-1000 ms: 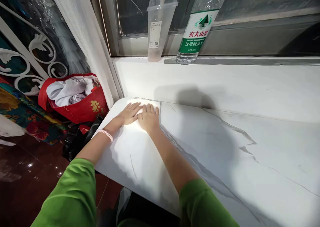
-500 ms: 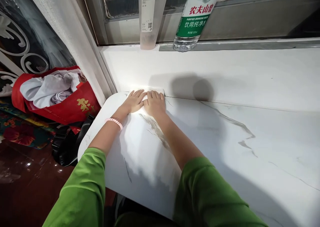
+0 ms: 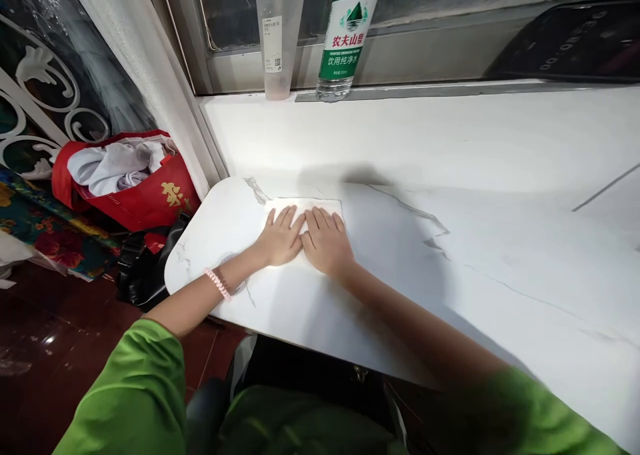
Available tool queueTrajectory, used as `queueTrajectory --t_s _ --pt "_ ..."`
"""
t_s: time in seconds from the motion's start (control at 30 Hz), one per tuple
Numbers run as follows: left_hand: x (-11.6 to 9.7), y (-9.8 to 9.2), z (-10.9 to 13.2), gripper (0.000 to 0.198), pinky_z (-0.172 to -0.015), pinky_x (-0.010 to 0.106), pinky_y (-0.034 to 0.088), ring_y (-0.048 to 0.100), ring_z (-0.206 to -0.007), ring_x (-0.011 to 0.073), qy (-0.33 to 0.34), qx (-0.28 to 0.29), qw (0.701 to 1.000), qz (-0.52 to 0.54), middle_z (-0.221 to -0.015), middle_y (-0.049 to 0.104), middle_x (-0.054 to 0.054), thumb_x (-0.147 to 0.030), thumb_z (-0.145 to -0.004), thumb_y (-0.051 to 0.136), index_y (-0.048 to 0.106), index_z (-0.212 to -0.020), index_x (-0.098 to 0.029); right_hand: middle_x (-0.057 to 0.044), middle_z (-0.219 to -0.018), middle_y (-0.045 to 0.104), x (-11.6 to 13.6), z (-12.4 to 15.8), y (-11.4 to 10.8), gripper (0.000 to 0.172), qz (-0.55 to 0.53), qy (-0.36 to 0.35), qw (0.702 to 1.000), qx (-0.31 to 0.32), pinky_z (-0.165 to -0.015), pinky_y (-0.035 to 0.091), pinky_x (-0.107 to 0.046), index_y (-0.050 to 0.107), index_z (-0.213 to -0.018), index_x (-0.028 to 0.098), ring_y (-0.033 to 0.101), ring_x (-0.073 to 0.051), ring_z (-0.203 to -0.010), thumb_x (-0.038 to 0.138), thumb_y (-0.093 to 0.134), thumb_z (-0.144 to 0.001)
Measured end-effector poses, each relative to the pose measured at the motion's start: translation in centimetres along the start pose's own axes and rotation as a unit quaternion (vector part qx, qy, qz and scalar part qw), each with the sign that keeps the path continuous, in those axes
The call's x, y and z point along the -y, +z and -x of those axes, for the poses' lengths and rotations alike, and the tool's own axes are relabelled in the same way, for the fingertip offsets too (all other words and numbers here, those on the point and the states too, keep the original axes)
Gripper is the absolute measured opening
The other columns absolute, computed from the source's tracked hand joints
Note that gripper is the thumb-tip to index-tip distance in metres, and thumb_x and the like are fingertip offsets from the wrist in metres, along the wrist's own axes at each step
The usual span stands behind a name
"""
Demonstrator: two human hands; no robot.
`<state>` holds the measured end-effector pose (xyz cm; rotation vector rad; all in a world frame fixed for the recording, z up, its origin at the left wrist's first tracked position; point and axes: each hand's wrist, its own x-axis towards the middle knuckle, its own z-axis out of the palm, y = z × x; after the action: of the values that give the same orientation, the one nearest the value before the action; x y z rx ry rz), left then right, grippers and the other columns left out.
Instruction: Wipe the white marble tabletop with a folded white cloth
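Note:
My left hand (image 3: pixel 279 239) and my right hand (image 3: pixel 326 243) lie flat side by side, fingers stretched out, pressing on a white cloth (image 3: pixel 305 207) that is spread on the white marble table (image 3: pixel 450 275). The cloth shows just beyond my fingertips and is mostly covered by the hands. A pink band circles my left wrist. Both arms wear green sleeves.
A clear plastic cup (image 3: pixel 277 38) and a water bottle (image 3: pixel 345 45) with a green label stand on the window ledge (image 3: pixel 450 121) at the back. A red bag (image 3: pixel 130 181) with white cloth sits on the floor at the left, beside a black bag (image 3: pixel 145 268).
Both hands have slid with the cloth away from the table's far edge, back toward me and slightly right.

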<state>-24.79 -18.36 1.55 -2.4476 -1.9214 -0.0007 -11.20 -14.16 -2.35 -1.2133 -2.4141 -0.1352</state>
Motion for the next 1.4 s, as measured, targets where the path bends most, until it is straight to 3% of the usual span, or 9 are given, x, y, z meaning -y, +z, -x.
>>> queueTrajectory --t_s 0.23,0.33,0.43,0.57,0.87,1.0,1.2,1.4 --pt "-8.4 -0.2 6.5 0.058 -0.116 0.057 0.016 0.021 -0.146 0.0368 0.012 -0.023 1.000 -0.010 -0.155 0.026 0.026 -0.033 -0.100 0.031 0.031 -0.149 -0.003 -0.018 -0.141 0.054 -0.5 9.6 -4.4 0.051 0.013 -0.035 0.999 -0.026 -0.113 0.029 -0.045 0.050 -0.137 0.004 0.044 -0.028 -0.134 0.020 0.031 -0.092" --pt "-10.2 -0.2 8.0 0.057 -0.116 0.057 0.017 0.022 -0.146 0.0363 0.019 -0.038 0.999 -0.007 -0.155 0.028 0.026 -0.033 -0.100 0.028 0.030 -0.149 -0.003 -0.019 -0.142 0.052 -0.5 11.8 -5.5 0.052 0.025 -0.042 0.999 -0.020 -0.114 0.028 -0.046 0.048 -0.138 0.003 0.041 -0.029 -0.136 0.020 0.033 -0.091" --pt "-10.6 -0.2 8.2 0.056 -0.116 0.056 0.017 0.024 -0.145 0.0358 0.032 -0.041 0.999 -0.008 -0.154 0.031 0.026 -0.033 -0.100 0.028 0.031 -0.148 -0.003 -0.022 -0.140 0.052 -0.8 12.2 -5.7 0.052 0.039 -0.042 0.998 -0.007 -0.112 0.031 -0.047 0.050 -0.135 0.000 0.043 -0.031 -0.135 0.021 0.033 -0.091" --pt "-9.3 0.1 5.3 0.058 -0.116 0.054 0.018 0.025 -0.145 0.0349 0.047 -0.036 0.998 -0.006 -0.153 0.032 0.024 -0.033 -0.099 0.031 0.032 -0.147 -0.002 -0.022 -0.136 0.056 -2.4 9.6 -4.8 0.050 0.044 -0.037 0.998 0.012 -0.109 0.033 -0.047 0.054 -0.132 0.001 0.047 -0.031 -0.130 0.019 0.031 -0.090" --pt "-4.9 1.3 -8.9 0.053 -0.117 0.051 0.020 0.027 -0.145 0.0289 0.022 -0.035 0.999 -0.001 -0.155 0.031 0.020 -0.027 -0.098 0.032 0.033 -0.148 -0.007 -0.020 -0.123 0.061 -9.2 -1.6 -1.0 0.041 0.011 0.027 0.999 -0.014 -0.095 0.038 -0.046 0.063 -0.118 0.011 0.049 -0.034 -0.115 0.020 0.037 -0.087" --pt "-4.0 1.6 -13.0 0.052 -0.118 0.049 0.018 0.026 -0.146 0.0274 0.019 -0.042 0.999 -0.005 -0.156 0.031 0.018 -0.026 -0.099 0.031 0.034 -0.148 -0.008 -0.020 -0.113 0.061 -11.1 -4.6 -0.2 0.038 0.042 0.073 0.996 -0.006 -0.092 0.037 -0.047 0.065 -0.114 0.013 0.049 -0.034 -0.109 0.020 0.038 -0.087" --pt "-3.8 1.8 -15.6 0.053 -0.118 0.049 0.018 0.027 -0.145 0.0271 0.008 -0.053 0.999 0.005 -0.156 0.031 0.017 -0.026 -0.099 0.031 0.032 -0.149 -0.009 -0.018 -0.122 0.059 -13.3 -6.7 1.2 0.043 0.019 0.088 0.996 0.001 -0.096 0.035 -0.047 0.060 -0.123 0.014 0.046 -0.034 -0.116 0.021 0.037 -0.087" --pt "-4.4 1.4 -15.0 0.052 -0.118 0.049 0.018 0.027 -0.145 0.0267 -0.007 -0.061 0.998 0.016 -0.156 0.031 0.017 -0.026 -0.099 0.031 0.033 -0.149 -0.010 -0.019 -0.140 0.052 -14.0 -6.5 1.5 0.052 -0.006 0.066 0.998 0.017 -0.107 0.030 -0.048 0.052 -0.136 0.010 0.045 -0.031 -0.128 0.023 0.031 -0.090"
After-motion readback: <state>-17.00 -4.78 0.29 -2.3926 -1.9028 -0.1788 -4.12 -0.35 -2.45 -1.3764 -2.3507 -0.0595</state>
